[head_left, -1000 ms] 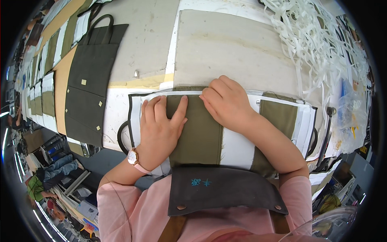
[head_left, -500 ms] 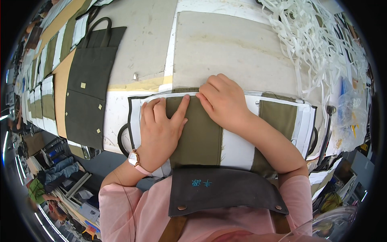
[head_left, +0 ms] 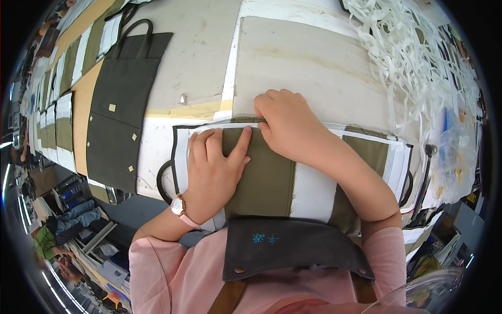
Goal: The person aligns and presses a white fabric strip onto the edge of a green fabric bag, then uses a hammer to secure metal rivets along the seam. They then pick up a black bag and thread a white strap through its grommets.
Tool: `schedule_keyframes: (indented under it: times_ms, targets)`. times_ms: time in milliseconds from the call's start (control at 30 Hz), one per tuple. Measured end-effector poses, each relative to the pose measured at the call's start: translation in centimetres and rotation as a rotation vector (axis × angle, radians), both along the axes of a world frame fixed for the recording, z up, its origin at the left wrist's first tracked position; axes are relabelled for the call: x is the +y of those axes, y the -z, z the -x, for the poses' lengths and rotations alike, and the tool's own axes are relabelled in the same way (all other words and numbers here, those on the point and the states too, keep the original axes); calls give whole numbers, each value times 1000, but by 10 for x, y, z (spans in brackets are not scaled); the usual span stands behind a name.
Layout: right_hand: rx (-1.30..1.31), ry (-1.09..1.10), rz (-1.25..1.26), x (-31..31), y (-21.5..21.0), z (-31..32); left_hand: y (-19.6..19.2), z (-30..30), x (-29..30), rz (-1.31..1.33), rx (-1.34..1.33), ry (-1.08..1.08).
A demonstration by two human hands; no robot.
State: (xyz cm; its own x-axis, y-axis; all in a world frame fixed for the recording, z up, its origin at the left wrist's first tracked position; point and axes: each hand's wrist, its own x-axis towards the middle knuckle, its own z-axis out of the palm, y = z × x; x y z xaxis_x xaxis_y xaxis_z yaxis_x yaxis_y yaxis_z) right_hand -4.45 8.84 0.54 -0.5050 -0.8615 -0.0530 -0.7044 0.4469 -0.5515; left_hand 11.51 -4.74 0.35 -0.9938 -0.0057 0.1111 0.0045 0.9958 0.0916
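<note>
Head view shows the left hand spread on a striped fabric panel, the right hand curled at its far edge, grip unclear, bare grey board beyond.

Left hand: palm down on the fabric panel, forefinger stretched to the white strip along the far edge
Right hand: fingers bent at that same edge, thumb just beside the left forefinger; whether it pinches anything is unclear
Panel: olive and white bands, dark trim, a dark loop handle at the left end
Watch: pale strap, left wrist
Dark bag: flat, left of the panel, small pale squares on it
Ribbons: white, tangled, far right of the worktop
Bib: dark, over a pink top
</note>
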Motion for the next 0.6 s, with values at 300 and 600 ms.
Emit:
schedule_keyframes:
  times_ms: [300,600]
  targets:
    - [33,-45,319,-7,22,-13,-2,0,-7,-60,13,-1]
    - [-31,-110,462,-16,31,-13,-3,-1,-11,-17,45,16]
